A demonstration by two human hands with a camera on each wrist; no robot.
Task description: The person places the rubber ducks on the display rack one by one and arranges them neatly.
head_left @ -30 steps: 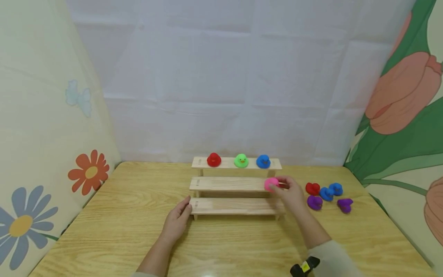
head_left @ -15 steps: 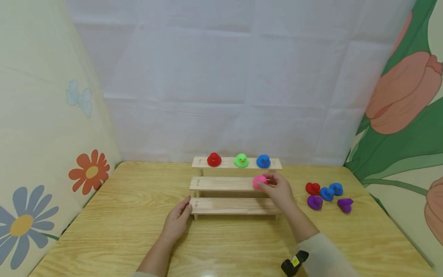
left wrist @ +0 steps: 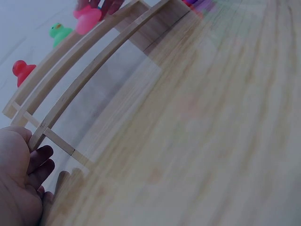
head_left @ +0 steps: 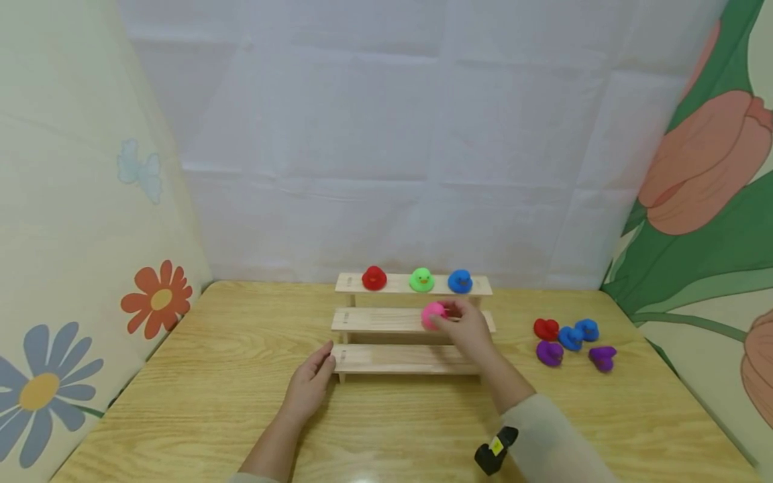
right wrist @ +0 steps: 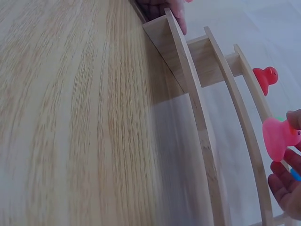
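My right hand point(head_left: 471, 332) pinches a pink rubber duck point(head_left: 433, 316) between thumb and fingers, at the middle step of a three-step wooden shelf point(head_left: 386, 360). In the right wrist view the pink duck point(right wrist: 277, 139) is by the middle board; whether it touches the wood I cannot tell. My left hand point(head_left: 308, 388) grips the left end of the lowest step; in the left wrist view its thumb and fingers lie around the board's end. On the top step sit a red duck point(head_left: 374, 278), a green duck point(head_left: 421, 280) and a blue duck point(head_left: 460, 282).
Right of the shelf, several loose ducks lie on the wooden table point(head_left: 211, 376): a red one point(head_left: 546, 329), blue ones point(head_left: 570, 338) and purple ones point(head_left: 602, 358). A white cloth point(head_left: 392, 147) hangs behind, with flower-patterned cloths at both sides.
My right hand has moved left along the middle step with the pink duck, from its right end towards the middle. The left hand stays at the lowest step's end.
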